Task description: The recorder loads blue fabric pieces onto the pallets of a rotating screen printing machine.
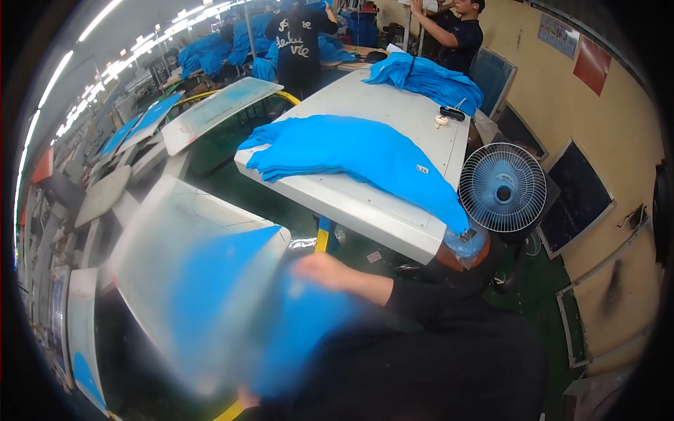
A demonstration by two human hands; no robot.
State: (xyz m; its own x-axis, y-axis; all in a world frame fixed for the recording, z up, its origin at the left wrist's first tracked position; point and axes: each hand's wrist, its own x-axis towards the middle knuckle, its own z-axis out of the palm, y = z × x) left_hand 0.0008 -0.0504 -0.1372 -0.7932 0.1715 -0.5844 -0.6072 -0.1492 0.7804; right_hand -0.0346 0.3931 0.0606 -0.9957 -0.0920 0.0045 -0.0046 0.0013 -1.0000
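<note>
A blue fabric piece point(302, 330), smeared by motion, hangs from my right hand point(321, 271), whose fingers are closed on its upper edge. My left hand point(246, 397) is low in the picture beside the same fabric's lower end; its fingers are hidden and blurred. Just left of the fabric is a pale printing board point(158, 231), slanted, with another blue fabric panel point(217, 281) lying on it. A neat stack of blue fabric pieces point(351, 147) rests on the white table point(351, 210) in front of me.
At the table's far end lies a second blue stack point(428, 81), near a small black object point(452, 114). A fan point(503, 188) stands right of the table. More pale boards point(217, 112) line the left. Two people point(298, 49) work at the back.
</note>
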